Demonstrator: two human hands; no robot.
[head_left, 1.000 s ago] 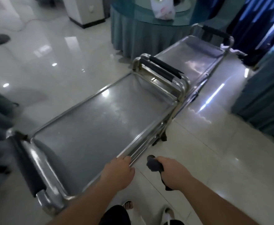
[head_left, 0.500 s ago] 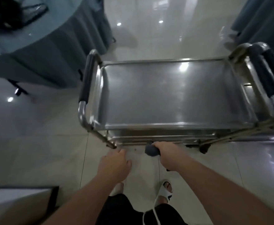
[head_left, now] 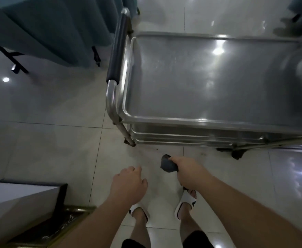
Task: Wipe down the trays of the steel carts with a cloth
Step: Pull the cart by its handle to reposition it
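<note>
The dark cloth sits bunched at lower centre, gripped in the right hand, fingers curled round it, likely ready for wiping; the left hand hangs loose, holding nothing; the steel cart's top tray fills the upper right, untouched.

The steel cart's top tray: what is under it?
Under the shiny steel top tray, edges of lower steel trays show, and a dark caster. Their surfaces are hidden by the top tray.
</note>
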